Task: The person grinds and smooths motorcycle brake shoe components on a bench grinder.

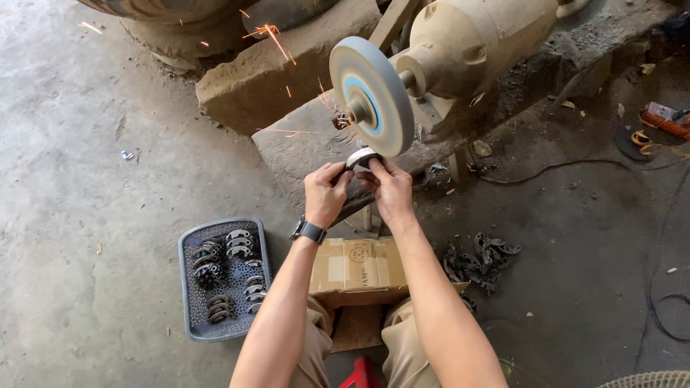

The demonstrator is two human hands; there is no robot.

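Head: both hands [359,188] press metal ring [361,157] against grinding wheel [371,96]

Both bare forearms reach forward and converge, wrists close together. The left hand [327,192], a dark wristwatch [309,231] strapped at its wrist, curls its fingers inward; the right hand [388,188] pinches with thumb and fingertips, knuckles raised, just beside the left.

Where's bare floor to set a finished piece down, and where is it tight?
Bare concrete lies left of the grey basket, and between the pile of dark parts and the cable loop. It is crowded around both hands, left hand and right hand, holding the metal piece at the grinding wheel.
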